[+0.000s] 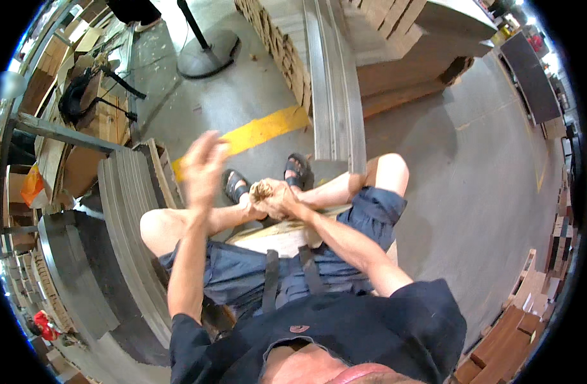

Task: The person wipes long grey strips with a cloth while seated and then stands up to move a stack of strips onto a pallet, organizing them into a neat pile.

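Note:
My left hand (205, 163) is raised over my left shin, its fingers stretched out and a little smeared by motion; it holds nothing I can see. Between my knees, my right hand (279, 200) is closed round a small crumpled tan bundle (262, 190), whose kind I cannot make out. A pale wooden board (274, 240) lies between my thighs, just below that hand. Beyond the right hand, long grey ribbed strips (335, 96) reach toward me, their near ends close to my right knee.
Stacked grey ribbed planks (130, 237) lie along my left side. Ahead stand stacked cardboard (277, 54) and a post with a round black base (207, 54). A yellow stripe (261, 133) crosses the grey floor. Brown boxes (505, 336) are at the lower right.

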{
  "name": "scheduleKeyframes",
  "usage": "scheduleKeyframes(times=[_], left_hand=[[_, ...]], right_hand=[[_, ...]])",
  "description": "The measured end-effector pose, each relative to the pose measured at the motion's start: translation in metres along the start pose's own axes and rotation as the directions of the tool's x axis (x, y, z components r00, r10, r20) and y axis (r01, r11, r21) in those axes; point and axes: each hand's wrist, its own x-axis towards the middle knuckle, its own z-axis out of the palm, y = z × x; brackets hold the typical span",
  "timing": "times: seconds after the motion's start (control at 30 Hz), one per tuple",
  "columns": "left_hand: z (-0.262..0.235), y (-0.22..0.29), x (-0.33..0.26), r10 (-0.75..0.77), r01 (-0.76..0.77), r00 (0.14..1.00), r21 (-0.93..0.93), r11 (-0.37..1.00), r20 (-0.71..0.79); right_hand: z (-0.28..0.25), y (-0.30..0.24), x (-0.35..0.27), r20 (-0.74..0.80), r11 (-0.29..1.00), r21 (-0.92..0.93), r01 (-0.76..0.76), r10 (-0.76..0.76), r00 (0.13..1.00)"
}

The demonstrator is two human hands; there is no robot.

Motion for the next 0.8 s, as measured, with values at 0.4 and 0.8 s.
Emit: scheduleKeyframes(times=[0.4,0.8], left_hand=[[0.226,-0.024,0.068,-0.228,0.714,0.681,-0.564,0.414,0.696],[0.069,0.007,0.074,-0.062,0.324,0.854,-0.434,0.841,0.517]], right_hand=[[-0.05,-0.048,0.0,0.011,0.927,-0.134,-0.35,0.355,0.935],[-0.037,-0.031,0.007,-0.077,0.957,0.267,-0.113,0.138,0.987]])
